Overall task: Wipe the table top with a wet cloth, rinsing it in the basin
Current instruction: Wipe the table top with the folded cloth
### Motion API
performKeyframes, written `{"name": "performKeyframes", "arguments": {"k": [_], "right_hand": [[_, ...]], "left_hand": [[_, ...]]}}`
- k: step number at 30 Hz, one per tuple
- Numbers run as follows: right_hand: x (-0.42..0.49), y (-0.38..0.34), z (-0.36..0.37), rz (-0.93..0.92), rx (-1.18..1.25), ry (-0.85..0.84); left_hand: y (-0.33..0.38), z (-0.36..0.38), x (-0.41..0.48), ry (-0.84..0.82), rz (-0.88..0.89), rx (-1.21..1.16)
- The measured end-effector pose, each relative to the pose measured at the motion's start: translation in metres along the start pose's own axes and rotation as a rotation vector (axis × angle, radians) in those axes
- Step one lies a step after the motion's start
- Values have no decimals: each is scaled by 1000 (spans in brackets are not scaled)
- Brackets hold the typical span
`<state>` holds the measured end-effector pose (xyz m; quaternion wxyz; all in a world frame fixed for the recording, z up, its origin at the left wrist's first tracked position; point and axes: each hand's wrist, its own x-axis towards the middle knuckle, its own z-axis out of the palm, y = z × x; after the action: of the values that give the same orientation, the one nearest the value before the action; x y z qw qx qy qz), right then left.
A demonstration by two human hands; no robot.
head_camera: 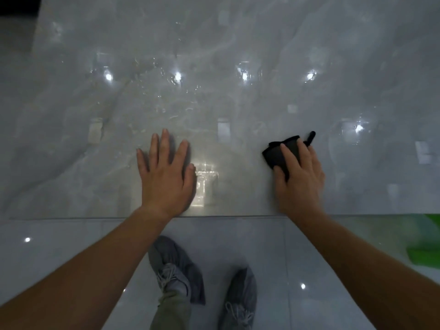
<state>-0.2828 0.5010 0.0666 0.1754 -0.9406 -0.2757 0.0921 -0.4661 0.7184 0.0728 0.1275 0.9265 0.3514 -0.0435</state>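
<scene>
1. Floor (59,246): pale glossy tiles. Two grey lace-up shoes (176,265) stand on them, close to the table, with an olive trouser leg (171,310) above the left one.
2. A blurred green object (426,248) sits at the right edge of view, below table height. Can't tell what it is.
3. The near table edge (238,216) runs straight left to right. Both wrists cross it.
4. Left hand (166,177): flat on the table top (214,55), palm down, fingers straight and spread, holding nothing. It lies just inside the near edge.
5. Right hand (301,179): palm down, fingers laid nearly straight over the cloth (277,154) and pressing it to the surface. The thumb rests against the cloth's near-left side. No closed fist around it.
6. The cloth is black and bunched, on the table right of centre, well apart from the left hand. Its long axis runs from left to far right. Its left part shows beyond the index finger, and a thin tail sticks out past the fingertips, pointing away from the person.
7. Beyond both hands is a wide grey marbled surface with wet streaks and lamp reflections. The left border is visible at the far left.
</scene>
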Motion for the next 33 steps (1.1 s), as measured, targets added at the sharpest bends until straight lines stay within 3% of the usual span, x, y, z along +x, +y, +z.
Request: {"name": "performKeyframes", "arguments": {"k": [5,7,13,17,22,26,28,30,33], "right_hand": [[-27,-47,25,-427,1,-123],[-24,-37,20,-484,14,-162],[-27,27,-4,-214,21,-45],[-36,0,8,-92,18,22],[-56,-94,50,-448,-10,-88],[-28,-138,68,-676,-73,-221],[3,-146,71,-658,-86,-228],[31,-163,74,-503,-62,-184],[21,-197,88,-389,-55,-132]], "left_hand": [[5,9,-22,-59,-53,17],[4,10,-23,-67,-55,22],[6,13,-24,-69,-67,41],[1,11,-23,-37,-37,41],[-38,-4,-18,59,111,-65],[-93,-18,-13,82,35,-29],[-119,-22,-9,59,-8,20],[-140,-25,-2,21,-27,35],[-155,-29,6,6,-14,-17]]}}
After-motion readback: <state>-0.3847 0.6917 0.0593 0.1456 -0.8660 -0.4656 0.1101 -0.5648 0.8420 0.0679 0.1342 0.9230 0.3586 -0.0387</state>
